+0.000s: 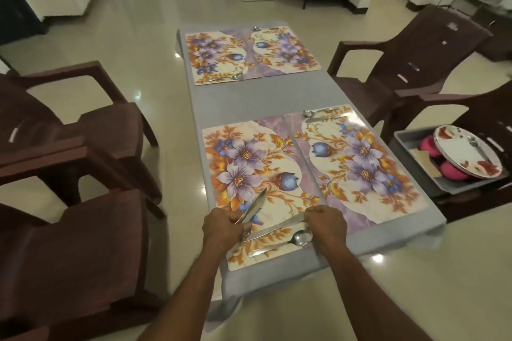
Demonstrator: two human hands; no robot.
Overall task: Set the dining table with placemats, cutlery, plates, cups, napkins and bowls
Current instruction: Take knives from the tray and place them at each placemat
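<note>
The knife (273,227) lies flat on the near left placemat (249,174), long axis running left-right, its tip pinched in the right hand (325,223) fingers. The left hand (221,230) grips a second knife (253,206) pointing away over the counter (318,91), spoon (288,242) just nearer me.
</note>
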